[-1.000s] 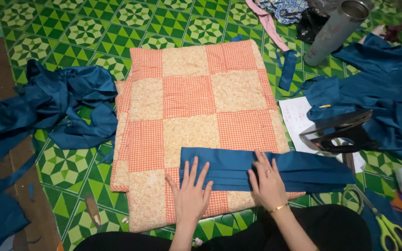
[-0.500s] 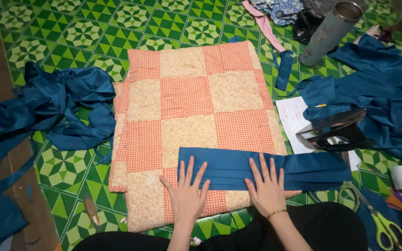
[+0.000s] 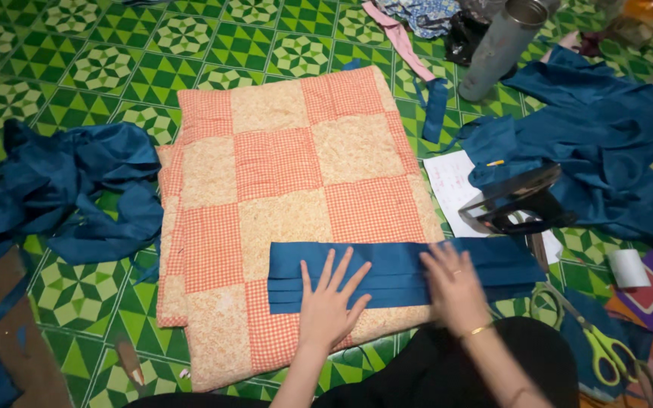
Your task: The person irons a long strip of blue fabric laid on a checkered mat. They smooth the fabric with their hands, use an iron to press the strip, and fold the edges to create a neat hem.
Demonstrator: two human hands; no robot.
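A folded strip of blue cloth (image 3: 387,266) lies across the near end of an orange and cream checked quilted pad (image 3: 289,189) on the floor. My left hand (image 3: 329,301) rests flat on the strip's left part with fingers spread. My right hand (image 3: 455,285) presses flat on the strip further right, a thin bangle on its wrist. Neither hand grips anything.
A black clothes iron (image 3: 519,202) sits right of the pad on white paper (image 3: 451,189). Yellow-handled scissors (image 3: 598,340) lie at the lower right near a white tape roll (image 3: 630,268). Blue fabric heaps (image 3: 77,189) (image 3: 606,143) flank the pad. A metal flask (image 3: 504,47) stands behind.
Both hands have slid slightly along the blue strip while staying flat on it; the right hand is blurred with motion. The view shifted a little.
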